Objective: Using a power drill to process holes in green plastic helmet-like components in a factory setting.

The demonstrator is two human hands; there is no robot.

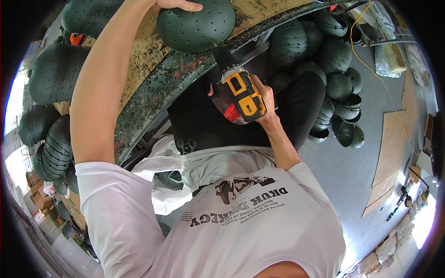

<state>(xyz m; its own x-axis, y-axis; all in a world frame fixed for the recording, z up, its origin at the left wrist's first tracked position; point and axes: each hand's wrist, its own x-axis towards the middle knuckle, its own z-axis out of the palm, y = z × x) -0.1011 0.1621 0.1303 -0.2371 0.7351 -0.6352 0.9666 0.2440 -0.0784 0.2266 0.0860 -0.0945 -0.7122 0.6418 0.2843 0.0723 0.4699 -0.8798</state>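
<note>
My left hand point(178, 4), partly cut off by the top edge, grips a dark green dome-shaped shell point(197, 28) dotted with small holes. Its thumb lies across the shell's surface; the other fingers are out of sight. The shell sits on the worn workbench point(148, 99), close to the near edge. In my right hand point(266, 99) is a yellow and black cordless drill point(245, 95), fingers wrapped around its grip. The drill's dark front end points up at the shell's near rim. Whether the bit touches the shell I cannot tell.
Stacked green shells point(58, 74) stand on the left, with more piles point(53, 148) below. Many loose shells point(336, 55) lie heaped at the right. A yellow cord point(378, 76) runs over the grey floor past flat cardboard point(387, 162). Dark shavings litter the bench.
</note>
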